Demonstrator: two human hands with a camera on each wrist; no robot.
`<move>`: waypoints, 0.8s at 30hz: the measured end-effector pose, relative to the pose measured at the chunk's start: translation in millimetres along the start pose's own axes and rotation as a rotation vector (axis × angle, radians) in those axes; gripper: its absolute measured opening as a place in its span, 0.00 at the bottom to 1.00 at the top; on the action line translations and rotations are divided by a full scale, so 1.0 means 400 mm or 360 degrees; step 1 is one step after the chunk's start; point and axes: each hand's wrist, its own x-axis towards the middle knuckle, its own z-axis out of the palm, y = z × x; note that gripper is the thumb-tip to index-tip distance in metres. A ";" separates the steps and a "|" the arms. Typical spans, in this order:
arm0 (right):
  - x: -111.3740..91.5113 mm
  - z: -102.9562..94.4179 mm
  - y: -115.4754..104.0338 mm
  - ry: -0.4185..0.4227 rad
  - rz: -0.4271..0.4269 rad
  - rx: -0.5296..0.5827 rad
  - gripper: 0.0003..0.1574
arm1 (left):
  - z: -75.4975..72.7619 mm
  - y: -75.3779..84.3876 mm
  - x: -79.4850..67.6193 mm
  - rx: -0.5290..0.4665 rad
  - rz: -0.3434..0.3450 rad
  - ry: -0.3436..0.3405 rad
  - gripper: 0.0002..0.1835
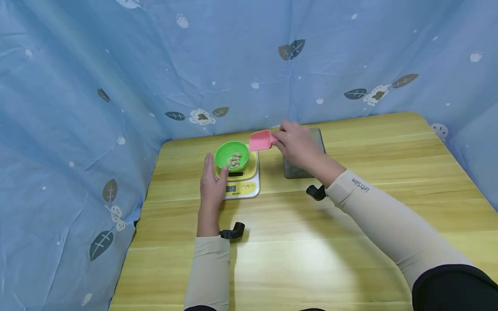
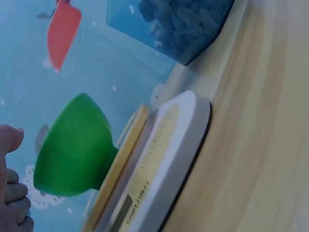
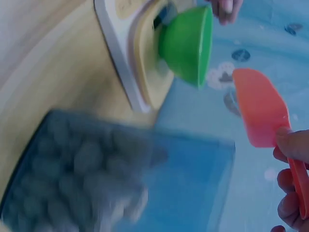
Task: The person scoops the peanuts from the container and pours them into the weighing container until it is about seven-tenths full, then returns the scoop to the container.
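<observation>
The pink scoop (image 1: 260,141) hung near the right rim of the green bowl (image 3: 186,46), level with or above it; I judged it wise to bring the lip well over the bowl and tip slowly, so nothing spilled onto the scale (image 1: 249,188). The scoop's pan jutted ahead of the right hand (image 1: 297,146), whose thumb and fingers pinched the handle. My left hand (image 1: 213,183) stood beside the bowl, thumb and fingers apart; I couldn't tell whether they touched it.
</observation>
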 end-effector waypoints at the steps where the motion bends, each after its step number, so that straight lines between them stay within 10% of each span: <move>1: -0.007 -0.011 0.010 0.0008 0.0017 0.0000 0.19 | -0.001 0.005 -0.001 -0.0003 0.0018 0.0011 0.41; 13: -0.083 -0.108 0.125 0.0159 0.0010 -0.0063 0.17 | 0.035 0.104 -0.007 -0.0043 0.0336 -0.0025 0.37; 24: -0.127 -0.114 0.179 0.0259 -0.0075 -0.0429 0.16 | 0.129 0.222 -0.017 -0.0056 0.0554 -0.0309 0.38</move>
